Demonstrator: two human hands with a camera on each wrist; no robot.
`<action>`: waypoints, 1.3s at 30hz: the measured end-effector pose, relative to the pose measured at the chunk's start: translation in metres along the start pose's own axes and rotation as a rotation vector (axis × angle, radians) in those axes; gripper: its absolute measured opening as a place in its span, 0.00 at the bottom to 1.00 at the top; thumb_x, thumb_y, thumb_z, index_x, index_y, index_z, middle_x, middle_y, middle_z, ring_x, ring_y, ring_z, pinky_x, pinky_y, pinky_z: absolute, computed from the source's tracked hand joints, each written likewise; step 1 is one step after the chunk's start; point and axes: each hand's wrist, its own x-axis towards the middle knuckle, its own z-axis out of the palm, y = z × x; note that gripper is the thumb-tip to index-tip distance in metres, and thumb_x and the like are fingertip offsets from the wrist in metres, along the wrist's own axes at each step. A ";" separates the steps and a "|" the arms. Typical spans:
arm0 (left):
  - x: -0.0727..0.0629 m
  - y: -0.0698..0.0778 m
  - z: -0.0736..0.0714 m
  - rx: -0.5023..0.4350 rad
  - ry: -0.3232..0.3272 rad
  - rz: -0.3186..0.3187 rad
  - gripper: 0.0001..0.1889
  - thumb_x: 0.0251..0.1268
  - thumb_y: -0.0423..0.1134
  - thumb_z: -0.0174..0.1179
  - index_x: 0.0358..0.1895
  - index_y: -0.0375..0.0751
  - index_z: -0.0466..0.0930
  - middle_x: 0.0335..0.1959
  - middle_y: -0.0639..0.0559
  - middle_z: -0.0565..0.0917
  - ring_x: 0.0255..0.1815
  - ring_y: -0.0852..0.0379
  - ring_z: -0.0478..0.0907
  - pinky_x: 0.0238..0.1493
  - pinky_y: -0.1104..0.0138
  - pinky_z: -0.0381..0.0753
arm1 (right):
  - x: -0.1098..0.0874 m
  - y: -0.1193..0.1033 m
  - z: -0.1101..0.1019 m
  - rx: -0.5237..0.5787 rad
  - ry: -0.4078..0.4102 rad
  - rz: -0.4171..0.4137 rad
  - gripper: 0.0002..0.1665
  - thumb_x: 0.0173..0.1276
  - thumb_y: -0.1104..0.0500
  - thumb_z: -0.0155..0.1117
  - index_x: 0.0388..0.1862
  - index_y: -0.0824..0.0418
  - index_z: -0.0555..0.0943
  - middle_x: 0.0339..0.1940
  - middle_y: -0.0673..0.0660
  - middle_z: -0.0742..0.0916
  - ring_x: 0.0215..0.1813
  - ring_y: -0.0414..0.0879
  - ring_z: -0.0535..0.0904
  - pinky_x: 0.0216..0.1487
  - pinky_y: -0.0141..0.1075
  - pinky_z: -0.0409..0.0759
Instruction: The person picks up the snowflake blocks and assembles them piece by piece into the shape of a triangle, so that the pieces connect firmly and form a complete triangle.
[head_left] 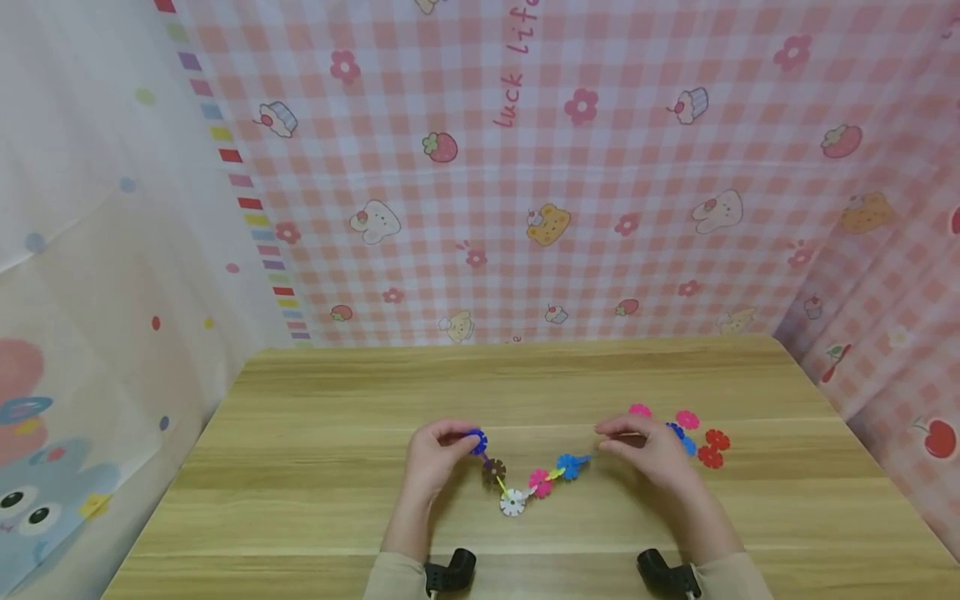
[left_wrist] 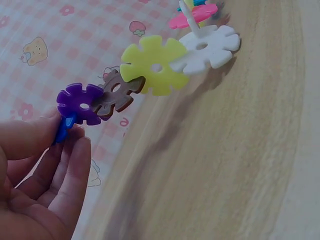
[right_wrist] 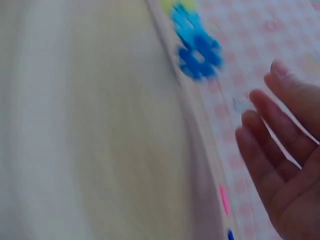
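Note:
A chain of interlocked notched plastic flower discs (head_left: 512,502) hangs in a sagging curve above the table. My left hand (head_left: 437,454) pinches the dark blue disc (left_wrist: 63,131) at its left end between thumb and fingers. From there run a purple disc (left_wrist: 80,104), a brown one (left_wrist: 118,94), a yellow one (left_wrist: 155,65) and a white one (left_wrist: 210,49), then pink, yellow and blue. Beside the chain's blue right end (right_wrist: 200,57), my right hand (head_left: 645,446) has its fingers extended and apart from it, holding nothing.
Loose flower discs lie on the wooden table (head_left: 315,483) by my right hand: pink (head_left: 687,419), red (head_left: 710,456) and blue ones (head_left: 689,446). Patterned cloth (head_left: 480,183) hangs behind the table and along its sides.

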 end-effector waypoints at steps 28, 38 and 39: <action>-0.003 0.004 -0.001 0.124 -0.114 0.141 0.19 0.49 0.17 0.66 0.48 0.27 0.84 0.37 0.41 0.85 0.41 0.46 0.82 0.44 0.68 0.83 | -0.044 0.062 -0.109 -0.384 0.013 0.047 0.15 0.57 0.67 0.75 0.44 0.71 0.85 0.37 0.58 0.85 0.33 0.32 0.73 0.33 0.31 0.74; -0.003 0.006 -0.002 0.255 -0.111 0.190 0.19 0.49 0.20 0.69 0.48 0.35 0.86 0.33 0.49 0.84 0.35 0.55 0.80 0.40 0.68 0.82 | -0.045 0.061 -0.106 -0.364 0.004 0.110 0.14 0.59 0.67 0.74 0.43 0.67 0.80 0.36 0.56 0.81 0.32 0.36 0.72 0.33 0.32 0.73; -0.003 0.006 -0.002 0.256 -0.111 0.189 0.19 0.49 0.21 0.69 0.48 0.35 0.86 0.33 0.49 0.84 0.35 0.55 0.80 0.40 0.68 0.82 | -0.045 0.061 -0.106 -0.356 0.008 0.113 0.14 0.59 0.68 0.73 0.43 0.67 0.80 0.35 0.55 0.81 0.32 0.36 0.72 0.32 0.32 0.73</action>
